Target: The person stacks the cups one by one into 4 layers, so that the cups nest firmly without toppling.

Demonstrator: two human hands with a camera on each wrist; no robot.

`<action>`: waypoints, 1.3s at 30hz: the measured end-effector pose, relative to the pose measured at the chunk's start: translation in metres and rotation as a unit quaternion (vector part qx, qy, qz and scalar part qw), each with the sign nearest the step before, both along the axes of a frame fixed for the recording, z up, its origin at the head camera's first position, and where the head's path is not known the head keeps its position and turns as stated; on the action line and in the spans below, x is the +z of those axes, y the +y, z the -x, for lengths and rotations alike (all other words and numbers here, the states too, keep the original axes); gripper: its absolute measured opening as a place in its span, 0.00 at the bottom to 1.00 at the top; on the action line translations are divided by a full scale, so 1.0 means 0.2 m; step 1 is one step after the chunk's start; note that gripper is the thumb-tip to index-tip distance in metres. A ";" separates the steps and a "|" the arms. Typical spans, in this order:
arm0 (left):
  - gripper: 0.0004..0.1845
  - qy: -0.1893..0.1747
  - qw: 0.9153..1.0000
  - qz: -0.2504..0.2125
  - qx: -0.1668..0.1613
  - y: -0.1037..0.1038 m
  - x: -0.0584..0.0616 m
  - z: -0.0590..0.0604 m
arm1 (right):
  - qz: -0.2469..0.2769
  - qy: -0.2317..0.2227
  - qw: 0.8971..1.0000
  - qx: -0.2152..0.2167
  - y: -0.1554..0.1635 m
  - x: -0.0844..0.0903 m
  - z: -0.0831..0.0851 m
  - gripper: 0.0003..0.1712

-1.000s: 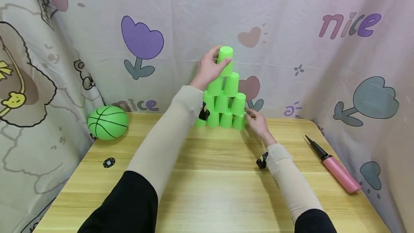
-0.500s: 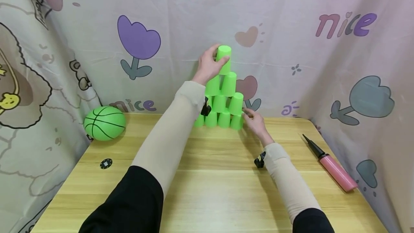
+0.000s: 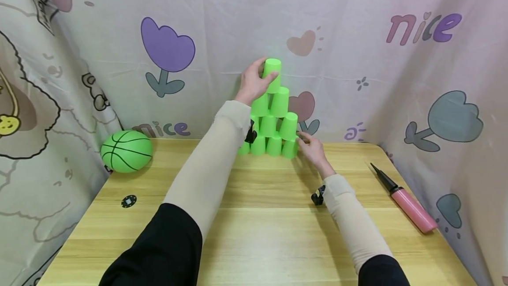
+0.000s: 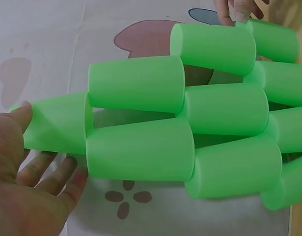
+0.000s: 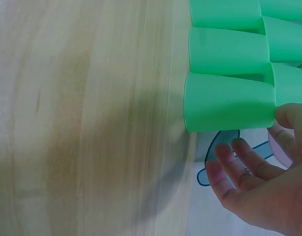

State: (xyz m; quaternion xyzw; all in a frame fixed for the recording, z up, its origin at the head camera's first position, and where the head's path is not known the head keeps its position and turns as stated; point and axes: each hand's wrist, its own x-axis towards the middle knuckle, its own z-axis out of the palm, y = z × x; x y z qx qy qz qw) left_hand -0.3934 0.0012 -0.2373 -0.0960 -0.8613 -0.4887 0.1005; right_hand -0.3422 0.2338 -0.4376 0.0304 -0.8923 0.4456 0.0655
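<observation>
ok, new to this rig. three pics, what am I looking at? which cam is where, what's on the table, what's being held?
No machine here: a person works with two bare hands. The wide picture comes from a camera on the head, looking down over the wooden table. The other two come from cameras on each wrist, so they show close, turned views.

On the table stands a pyramid of green cups. To its left lie a green ball and a small black disc; to its right lies a pink pump.

The left hand grips the top cup. The right hand rests with relaxed fingers by the bottom right cup, holding nothing.
</observation>
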 end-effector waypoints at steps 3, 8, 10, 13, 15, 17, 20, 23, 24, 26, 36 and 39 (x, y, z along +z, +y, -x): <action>0.38 -0.003 1.000 0.003 -0.003 -0.01 0.00 0.00 | -0.001 0.000 1.000 0.000 0.00 0.01 -0.01 0.26; 0.38 -0.004 1.000 0.023 -0.003 0.00 -0.01 0.00 | -0.004 0.001 1.000 0.000 0.00 0.00 -0.01 0.26; 0.38 -0.004 1.000 0.027 -0.002 0.00 -0.01 -0.01 | -0.005 0.001 1.000 0.001 0.00 0.00 -0.01 0.26; 0.38 -0.005 1.000 0.025 -0.002 0.00 -0.01 -0.01 | -0.005 0.003 1.000 0.000 0.00 -0.01 -0.01 0.26; 0.39 -0.005 1.000 0.023 -0.002 0.00 -0.02 -0.01 | -0.006 0.002 1.000 0.002 0.00 -0.01 -0.01 0.26; 0.39 -0.007 1.000 0.019 -0.004 0.00 -0.02 -0.01 | -0.007 0.001 1.000 0.003 0.00 -0.01 -0.01 0.26; 0.41 -0.010 1.000 0.020 -0.008 -0.02 -0.03 -0.01 | -0.005 0.000 1.000 0.003 0.00 -0.01 -0.01 0.26; 0.42 -0.015 1.000 0.026 -0.009 -0.03 -0.03 -0.02 | -0.003 0.001 1.000 0.000 -0.01 0.00 0.00 0.26; 0.43 -0.016 0.999 0.028 -0.009 -0.03 -0.03 -0.02 | -0.003 0.001 1.000 0.001 0.00 0.00 0.00 0.26; 0.44 -0.019 0.999 0.034 -0.010 -0.04 -0.04 -0.02 | -0.005 0.003 1.000 0.001 0.00 -0.01 0.00 0.26; 0.42 0.022 0.999 0.033 -0.025 -0.15 -0.03 -0.05 | 0.011 0.004 1.000 -0.006 0.02 0.00 -0.02 0.29; 0.43 0.026 0.999 0.038 -0.029 -0.24 -0.05 -0.09 | 0.020 0.018 1.000 -0.015 0.04 0.02 -0.04 0.29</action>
